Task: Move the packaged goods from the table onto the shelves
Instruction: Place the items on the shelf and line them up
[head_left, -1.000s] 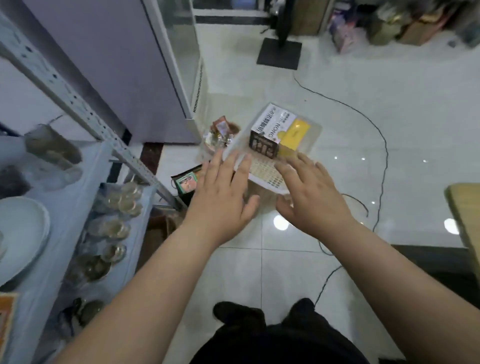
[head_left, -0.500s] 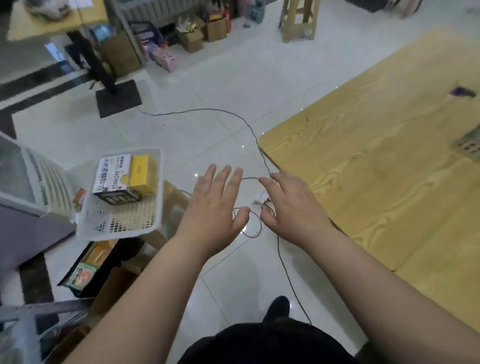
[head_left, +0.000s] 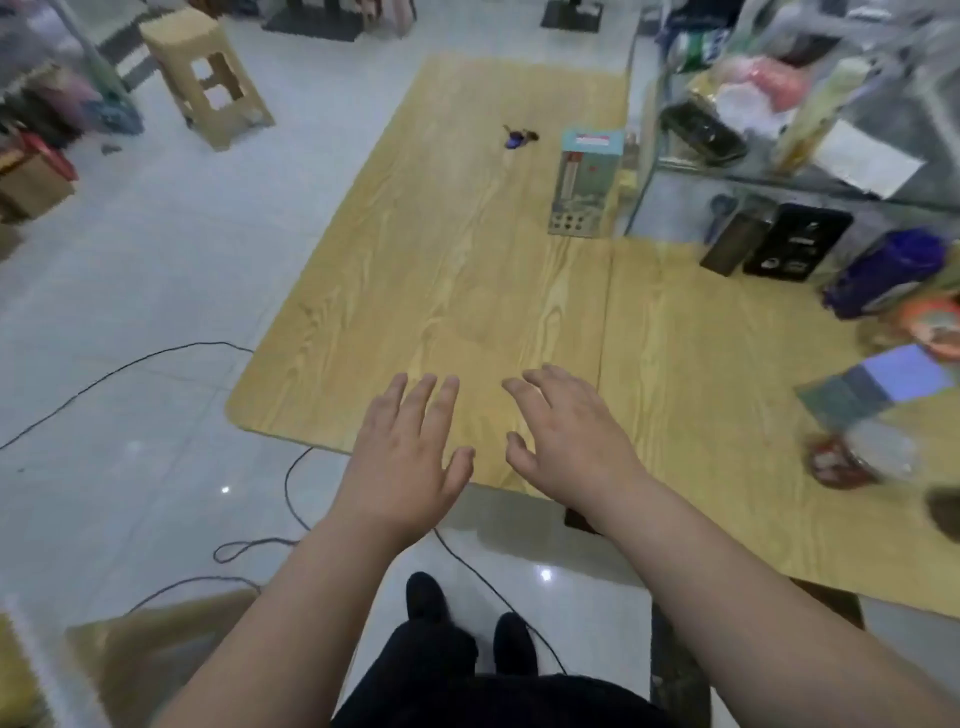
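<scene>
A wooden table (head_left: 457, 291) fills the middle of the view. On it stand a tall teal box (head_left: 587, 182), a black box (head_left: 795, 241), a purple package (head_left: 888, 273), a blue-and-grey box (head_left: 878, 389) and a small purple item (head_left: 517, 139). My left hand (head_left: 410, 457) and my right hand (head_left: 566, 441) hover side by side over the table's near edge, fingers spread, holding nothing. No package touches either hand.
A glass case (head_left: 779, 104) full of goods stands on the table's far right. A beige plastic stool (head_left: 208, 83) is on the tiled floor at the back left. Black cables (head_left: 130, 364) lie across the floor. A tan box (head_left: 156, 654) sits at my lower left.
The view has swung from the shelf and the white basket of boxes round to the table. Both hands left the basket and stay empty, now over the table edge.
</scene>
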